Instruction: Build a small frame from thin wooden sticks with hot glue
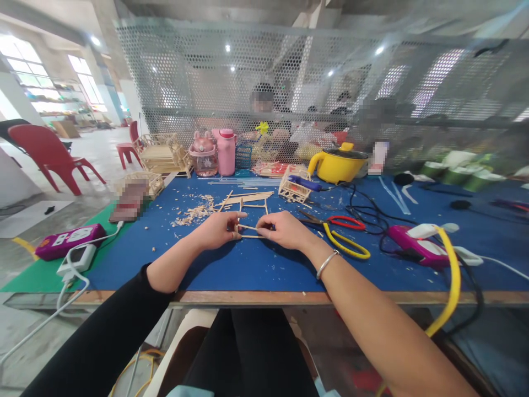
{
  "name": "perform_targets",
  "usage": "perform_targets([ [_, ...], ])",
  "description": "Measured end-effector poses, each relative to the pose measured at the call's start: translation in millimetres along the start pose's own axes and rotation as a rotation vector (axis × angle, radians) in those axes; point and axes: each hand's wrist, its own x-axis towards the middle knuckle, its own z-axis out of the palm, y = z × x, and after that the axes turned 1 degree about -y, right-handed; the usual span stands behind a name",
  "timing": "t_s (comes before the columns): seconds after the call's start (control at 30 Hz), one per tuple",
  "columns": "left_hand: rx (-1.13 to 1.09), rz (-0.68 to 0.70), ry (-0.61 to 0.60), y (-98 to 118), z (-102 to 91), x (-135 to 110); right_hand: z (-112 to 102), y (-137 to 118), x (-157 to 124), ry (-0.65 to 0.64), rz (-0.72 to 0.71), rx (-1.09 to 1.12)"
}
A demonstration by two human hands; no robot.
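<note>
My left hand (218,229) and my right hand (283,229) meet at the middle of the blue table mat (256,264). Both pinch the near end of a small frame of thin wooden sticks (250,220) that lies flat on the mat. The left fingers close on its left corner, the right fingers on its right side. More loose sticks (248,197) lie just behind the frame. A silver bangle (326,263) is on my right wrist.
Wood shavings (194,212) lie left of the sticks. Red and yellow shears (343,234) sit right of my hand, then a pink glue gun (417,245) with cables. A yellow pot (339,162), pink bottles (226,151) and stick models (165,151) stand at the back. A person sits behind the mesh screen (264,105).
</note>
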Motion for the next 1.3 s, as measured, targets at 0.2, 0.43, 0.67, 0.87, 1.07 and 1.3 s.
perform_targets([
  [0.2,0.041,0.013,0.007,-1.9,-0.7,-0.2,2.0,1.0,-0.3,0.053,-0.014,0.003],
  [0.43,0.014,0.041,0.012,-6.5,1.1,1.3,3.3,4.6,-0.4,0.107,0.039,-0.019],
  [0.67,0.119,0.037,0.035,1.7,0.7,-0.8,4.5,0.0,-0.1,0.067,0.016,-0.036],
  [0.87,0.14,0.053,0.015,5.1,0.7,-1.0,4.5,-0.5,-0.6,0.064,0.031,-0.002],
  [1.07,0.124,0.043,0.012,5.5,1.1,-0.6,4.5,-0.4,-0.7,0.07,0.037,0.004],
  [1.3,0.121,0.051,0.011,1.9,4.4,1.0,6.0,-2.8,-0.2,0.077,0.031,0.015],
])
